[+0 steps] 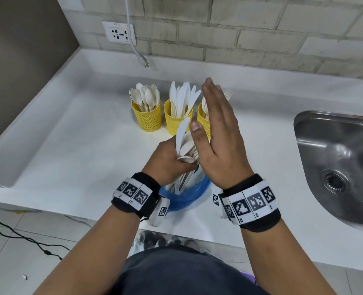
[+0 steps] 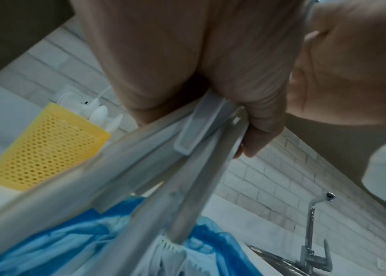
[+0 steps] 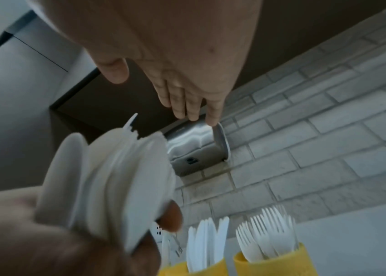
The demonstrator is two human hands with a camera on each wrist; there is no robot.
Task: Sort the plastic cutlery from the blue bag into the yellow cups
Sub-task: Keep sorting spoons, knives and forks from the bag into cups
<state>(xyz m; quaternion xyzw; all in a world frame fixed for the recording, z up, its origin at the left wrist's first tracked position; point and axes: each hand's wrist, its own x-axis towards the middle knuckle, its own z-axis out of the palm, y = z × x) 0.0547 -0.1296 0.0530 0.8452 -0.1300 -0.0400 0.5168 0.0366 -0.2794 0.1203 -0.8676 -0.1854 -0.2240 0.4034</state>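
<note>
Three yellow mesh cups stand in a row on the white counter: the left cup (image 1: 147, 118) holds spoons, the middle cup (image 1: 173, 120) knives, the right cup (image 1: 204, 121) forks. My left hand (image 1: 170, 160) grips a bundle of white cutlery (image 1: 186, 143) upright above the blue bag (image 1: 185, 196), which lies at the counter's front edge. In the left wrist view the cutlery handles (image 2: 187, 153) run down into the bag (image 2: 69, 240). My right hand (image 1: 216, 133) is raised beside the bundle with flat, straight fingers (image 3: 187, 104), holding nothing.
A steel sink (image 1: 338, 165) lies at the right, with a tap (image 2: 312, 229) behind it. A wall socket (image 1: 119, 31) and a hanging white cable (image 1: 133, 47) are at the back. A silver wall-mounted unit (image 3: 196, 147) hangs above. Black cables (image 1: 17, 235) trail on the floor.
</note>
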